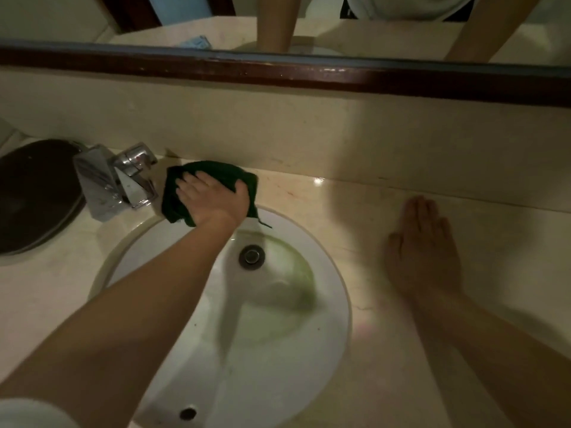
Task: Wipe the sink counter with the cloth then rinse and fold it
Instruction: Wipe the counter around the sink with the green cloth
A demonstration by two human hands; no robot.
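Observation:
A dark green cloth (216, 171) lies bunched on the beige stone counter (309, 196) just behind the white sink basin (327, 273), right of the chrome tap (123, 177). My left hand (213, 196) presses flat on the cloth, fingers spread over it and thumb hooked round its right edge. My right hand (423, 251) rests palm down on the counter to the right of the basin, fingers together and holding nothing. The cloth's lower edge hangs slightly over the basin rim.
A dark round lid or plate (34, 199) sits on the counter at far left. A backsplash and a dark wooden mirror frame (309, 72) run along the back. The basin has a metal drain (251, 257) and greenish staining.

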